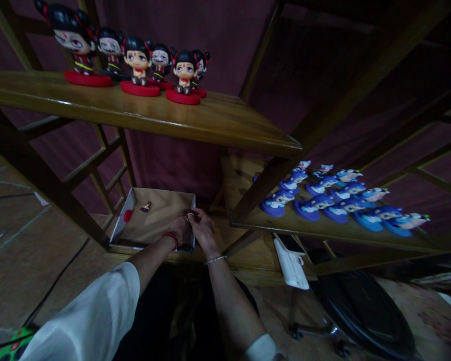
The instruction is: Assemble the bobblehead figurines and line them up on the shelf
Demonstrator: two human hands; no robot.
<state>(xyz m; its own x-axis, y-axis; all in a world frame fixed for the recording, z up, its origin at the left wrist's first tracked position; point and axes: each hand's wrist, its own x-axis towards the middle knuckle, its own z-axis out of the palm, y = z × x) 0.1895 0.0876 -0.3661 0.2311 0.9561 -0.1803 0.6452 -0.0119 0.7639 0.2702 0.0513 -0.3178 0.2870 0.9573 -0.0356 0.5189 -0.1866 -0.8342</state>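
Observation:
Over the right end of a shallow cardboard box (135, 235), my two hands meet with their fingers closed. My left hand (179, 228), with a red bead bracelet on its wrist, and my right hand (203, 229) both grip a small dark figurine (191, 214). Fingers cover most of it, so its details are hard to make out. Inside the box lies another small figurine (146, 206), tipped over near the back left. A red round base (128, 215) rests against the box's left wall.
Above my hands, a wooden shelf (225, 120) bears several black-haired figurines (137, 60) on red bases. Blue figurines (315, 203) fill a lower shelf on the right. Below that are a phone (290, 243) and a white object (293, 268). A black stool (364, 311) stands at the lower right.

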